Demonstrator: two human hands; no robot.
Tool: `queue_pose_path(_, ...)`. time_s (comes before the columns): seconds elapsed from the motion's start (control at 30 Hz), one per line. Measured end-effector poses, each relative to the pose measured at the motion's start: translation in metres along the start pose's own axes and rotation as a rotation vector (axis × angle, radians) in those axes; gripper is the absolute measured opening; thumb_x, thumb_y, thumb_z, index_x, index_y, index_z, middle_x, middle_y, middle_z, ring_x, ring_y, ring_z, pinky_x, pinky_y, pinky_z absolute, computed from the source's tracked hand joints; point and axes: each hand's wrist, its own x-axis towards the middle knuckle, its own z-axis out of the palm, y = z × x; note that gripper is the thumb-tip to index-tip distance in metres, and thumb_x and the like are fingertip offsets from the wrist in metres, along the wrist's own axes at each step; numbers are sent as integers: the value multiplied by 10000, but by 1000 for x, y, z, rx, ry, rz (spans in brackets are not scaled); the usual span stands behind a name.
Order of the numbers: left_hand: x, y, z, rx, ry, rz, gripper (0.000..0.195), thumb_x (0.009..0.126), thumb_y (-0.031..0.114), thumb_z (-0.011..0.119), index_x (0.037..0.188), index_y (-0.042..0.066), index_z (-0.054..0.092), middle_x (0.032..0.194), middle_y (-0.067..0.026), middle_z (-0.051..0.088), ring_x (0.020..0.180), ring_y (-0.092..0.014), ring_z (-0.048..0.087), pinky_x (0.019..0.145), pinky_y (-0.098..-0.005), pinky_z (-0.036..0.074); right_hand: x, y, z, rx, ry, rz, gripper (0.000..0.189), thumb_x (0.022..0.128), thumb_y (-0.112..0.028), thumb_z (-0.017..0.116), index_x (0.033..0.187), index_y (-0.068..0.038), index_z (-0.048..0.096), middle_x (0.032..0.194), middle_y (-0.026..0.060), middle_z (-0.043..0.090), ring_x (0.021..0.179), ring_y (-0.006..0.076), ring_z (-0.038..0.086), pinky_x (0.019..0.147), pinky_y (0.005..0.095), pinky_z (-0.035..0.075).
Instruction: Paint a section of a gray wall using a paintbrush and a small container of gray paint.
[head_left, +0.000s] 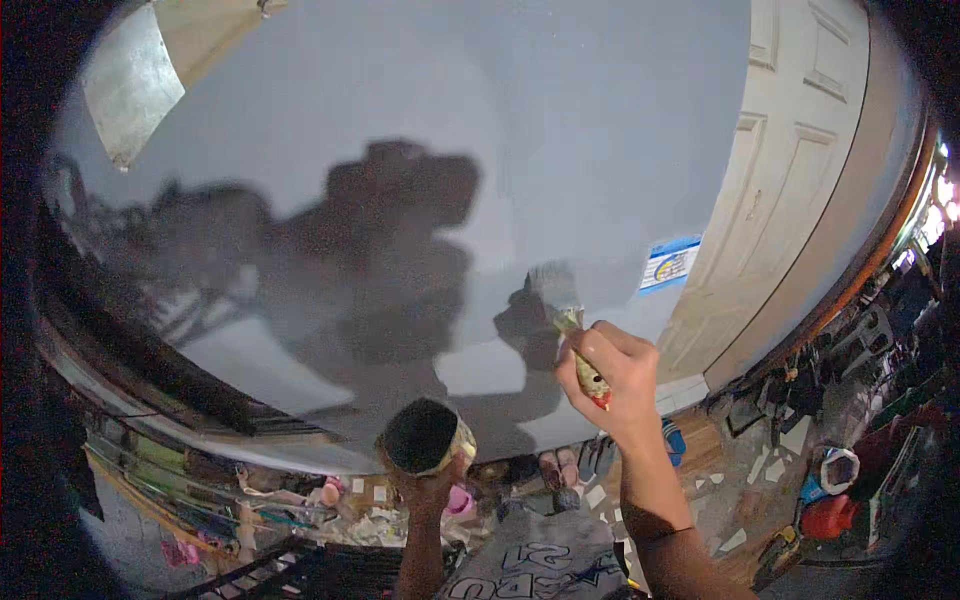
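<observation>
My right hand (619, 375) grips a paintbrush (589, 371) by its paint-smeared handle, with the bristles up against a grey-blue wall (615, 150). Around the bristles the wall looks darker, partly from the shadow of the hand. Lower and to the left, my left hand (429, 487) holds a round open-topped container (418, 435) close to the wall. Its inside looks dark, and what it contains cannot be made out. Large shadows of my head and arms fall across the wall's left and middle.
A white panelled door (780, 187) is at the right, with a blue-and-white printed sheet (670, 265) on the wall beside it. Pale scraps litter the floor (705, 450). A red container (829, 517) stands at lower right among clutter; a pink cup (459, 500) lies below my left hand.
</observation>
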Motion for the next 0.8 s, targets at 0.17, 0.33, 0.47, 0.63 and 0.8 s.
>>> queue_pose_path(0.17, 4, 19, 2, -90, -109, -65, 913, 590, 360, 895, 1271, 57, 366, 1187, -123, 528, 1063, -261, 555, 922, -371, 449, 10, -2, -7, 17, -170, 63, 181, 691, -63, 707, 740, -65, 533, 618, 105, 528, 548, 309, 567, 485, 381, 448)
queue_pose_path(0.33, 1, 10, -3, -9, -108, 29, 900, 602, 398, 873, 1262, 47, 372, 1172, -121, 522, 1048, -260, 554, 913, -381, 446, 66, -1, -3, 18, -45, -174, 151, 682, -7, 677, 719, -21, 531, 637, 114, 530, 543, 285, 538, 527, 318, 438)
queue_pose_path(0.47, -3, 4, -10, 6, -82, 53, 920, 605, 422, 872, 1272, 49, 360, 1182, -118, 508, 1055, -251, 547, 923, -389, 440, 104, -27, -18, -61, -22, -335, 166, 679, -23, 697, 715, -22, 535, 631, 106, 526, 543, 281, 538, 526, 322, 443)
queue_pose_path(0.63, 2, 13, -7, -85, -84, 30, 926, 608, 422, 873, 1280, 51, 356, 1184, -121, 505, 1061, -249, 544, 928, -392, 439, 141, -45, -27, -91, 347, -677, 148, 711, -48, 715, 755, -24, 576, 645, 87, 559, 568, 224, 581, 544, 303, 467)
queue_pose_path(0.8, 5, 19, -11, -138, -46, -20, 954, 594, 463, 879, 1274, 54, 351, 1167, -118, 508, 1052, -249, 549, 916, -383, 440, 126, -22, -6, -105, 163, -540, 189, 689, -41, 720, 725, -38, 535, 634, 91, 499, 543, 236, 550, 502, 308, 431)
